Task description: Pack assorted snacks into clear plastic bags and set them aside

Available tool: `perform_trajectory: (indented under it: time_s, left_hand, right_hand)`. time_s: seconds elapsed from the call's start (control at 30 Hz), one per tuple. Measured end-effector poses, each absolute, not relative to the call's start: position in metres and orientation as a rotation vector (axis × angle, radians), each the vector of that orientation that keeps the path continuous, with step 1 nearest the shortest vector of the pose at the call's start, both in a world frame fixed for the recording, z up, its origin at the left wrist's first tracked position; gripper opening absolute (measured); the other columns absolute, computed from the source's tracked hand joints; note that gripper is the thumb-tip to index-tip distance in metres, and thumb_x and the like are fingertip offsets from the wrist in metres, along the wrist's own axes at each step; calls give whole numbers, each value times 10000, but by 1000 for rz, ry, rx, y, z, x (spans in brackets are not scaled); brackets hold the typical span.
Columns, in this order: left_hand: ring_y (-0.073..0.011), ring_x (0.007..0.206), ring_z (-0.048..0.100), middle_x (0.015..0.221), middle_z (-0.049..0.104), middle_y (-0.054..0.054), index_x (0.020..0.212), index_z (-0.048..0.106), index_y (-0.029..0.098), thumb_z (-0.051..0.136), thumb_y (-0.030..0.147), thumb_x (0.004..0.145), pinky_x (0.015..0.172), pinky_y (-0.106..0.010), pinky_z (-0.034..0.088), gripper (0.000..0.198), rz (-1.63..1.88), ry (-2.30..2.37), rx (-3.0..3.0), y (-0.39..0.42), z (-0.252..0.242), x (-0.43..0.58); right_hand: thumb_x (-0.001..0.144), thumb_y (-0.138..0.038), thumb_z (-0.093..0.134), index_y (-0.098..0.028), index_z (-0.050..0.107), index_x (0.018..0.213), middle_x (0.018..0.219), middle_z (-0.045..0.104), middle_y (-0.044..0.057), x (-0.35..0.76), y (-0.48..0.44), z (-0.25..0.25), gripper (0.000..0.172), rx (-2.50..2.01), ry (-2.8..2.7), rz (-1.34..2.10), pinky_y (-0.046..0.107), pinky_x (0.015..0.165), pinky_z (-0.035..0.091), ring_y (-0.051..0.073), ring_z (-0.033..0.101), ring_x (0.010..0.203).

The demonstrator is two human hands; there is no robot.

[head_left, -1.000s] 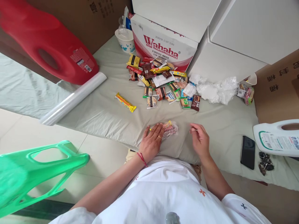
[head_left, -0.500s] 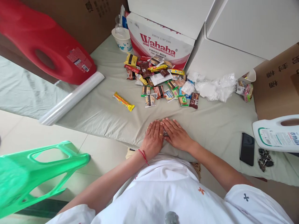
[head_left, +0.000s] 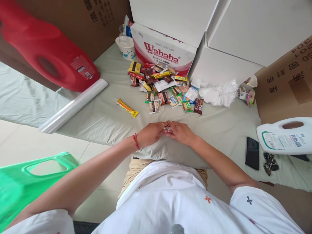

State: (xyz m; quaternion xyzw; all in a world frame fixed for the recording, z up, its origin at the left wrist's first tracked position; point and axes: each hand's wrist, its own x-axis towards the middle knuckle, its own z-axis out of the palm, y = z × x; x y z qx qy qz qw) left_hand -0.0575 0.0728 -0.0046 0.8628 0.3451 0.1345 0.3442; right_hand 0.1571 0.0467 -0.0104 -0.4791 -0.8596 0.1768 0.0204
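Note:
My left hand (head_left: 151,134), with a red string on its wrist, meets my right hand (head_left: 181,132) at the front of the covered surface. Both are closed around a small reddish, shiny wrapped packet (head_left: 168,130). Fingers hide most of it, so its kind does not show. Beyond them lies a pile of wrapped snacks (head_left: 163,99), with a brown cocoa packet (head_left: 198,106) at its near right. A yellow snack bar (head_left: 127,108) rests apart, to the left of the pile.
A plastic film roll (head_left: 73,105) and red jug (head_left: 60,61) lie left. Behind the snacks stand a Wahaha carton (head_left: 163,52) and clear plastic bags (head_left: 219,92). A phone (head_left: 252,153), keys (head_left: 270,163) and white bottle (head_left: 285,135) are right. A green stool (head_left: 36,182) stands lower left.
My hands were lying flat side by side over the packet. Now their fingers are curled around it, and both wrists are turned more sideways. The view has shifted slightly.

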Motion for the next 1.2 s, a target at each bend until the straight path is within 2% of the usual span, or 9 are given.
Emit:
perform_trajectory:
  time_s: [0.17,0.3,0.47,0.57,0.73,0.9,1.03,1.1,1.2]
  left_hand:
    - [-257,1079,710,1150,754,-110,1200,660,194,656,503,904,947,-401,553,428,874,903,1470,75,8,-62]
    - [-237,1246,638,1334,669,-117,1323,556,259,610,616,919,1057,-478,514,542,1246,813,1002,75,5,-69]
    - [-230,949,730,1040,728,-51,1263,577,245,878,433,713,858,-406,584,655,991,644,722,62,-10,-46]
    - [-125,697,664,755,638,47,1013,609,214,902,242,649,670,-270,546,468,1074,674,478,62,-18,-27]
    - [-84,585,580,647,556,83,888,563,212,878,211,608,589,-221,492,422,1179,767,333,67,-29,-14]
    - [-90,573,560,646,537,83,878,543,213,895,283,605,555,-213,464,451,1111,785,321,56,-33,-2]
    - [-126,741,640,789,614,42,1019,599,228,896,341,667,690,-259,526,474,1021,764,409,44,-28,10]
    - [-172,961,669,1023,674,-23,1176,616,245,862,403,731,833,-304,539,532,981,803,561,41,-25,9]
    - [-236,1331,534,1412,576,-82,1394,534,286,768,450,832,1095,-386,436,630,1009,970,975,38,-27,-11]
  right_hand:
    - [895,-361,713,-181,576,1173,1046,710,85,158,41,-7,358,-1522,-2318,948,357,820,540,238,679,930]
    - [796,-517,745,-211,555,1075,836,640,-13,148,29,-11,455,-1376,-1555,1572,298,586,547,177,629,711]
    - [730,-566,805,-217,582,1075,802,619,-18,122,17,-10,539,-1149,-1217,2033,249,481,518,166,618,695]
    - [761,-592,767,-212,556,1181,1003,663,55,112,12,-14,605,-1327,-1174,1843,312,575,576,212,663,824]
    - [777,-475,786,-202,394,1451,1376,575,171,111,1,-19,826,-1488,-1552,1263,466,1003,525,311,591,1241]
    - [843,-289,676,-220,336,1471,1234,663,130,121,-5,-23,717,-1575,-1676,1286,448,926,541,280,674,1068]
    - [824,-200,625,-203,382,1441,1232,675,131,135,-14,-25,662,-1571,-1678,1260,409,876,549,257,686,1003]
    - [835,-221,615,-203,427,1418,1249,678,121,151,-22,-25,612,-1574,-1648,1247,398,899,543,250,681,1033]
    - [850,-291,615,-212,471,1387,1261,684,97,196,-34,-24,562,-1665,-1547,1143,387,925,537,237,672,1052]
